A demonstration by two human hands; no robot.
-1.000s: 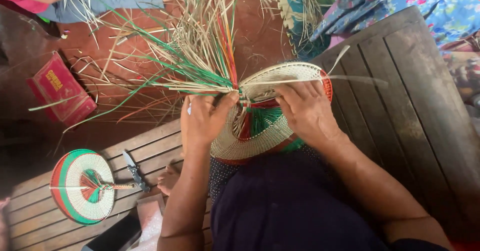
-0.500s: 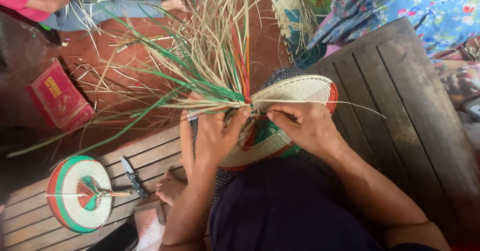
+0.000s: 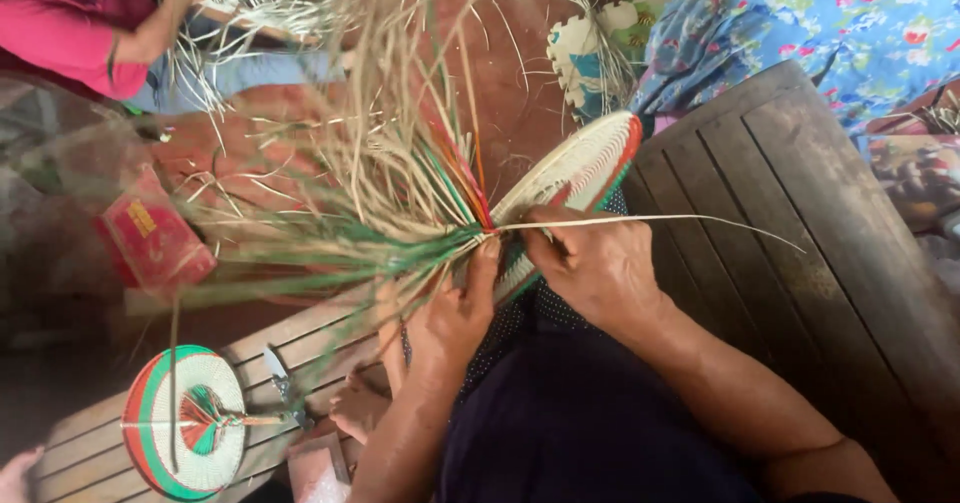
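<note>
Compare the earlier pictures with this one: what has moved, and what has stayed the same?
The woven fan has tipped from nearly flat to edge-up. The right hand has drawn one pale strip out sideways to the right. The left hand still pinches the bunched loose strips. The finished fan still lies on the bench.

Head view, steeply down, close over lap

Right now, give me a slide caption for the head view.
Left hand and right hand grip a half-woven fan, loose straw strands fanning outward.
</note>
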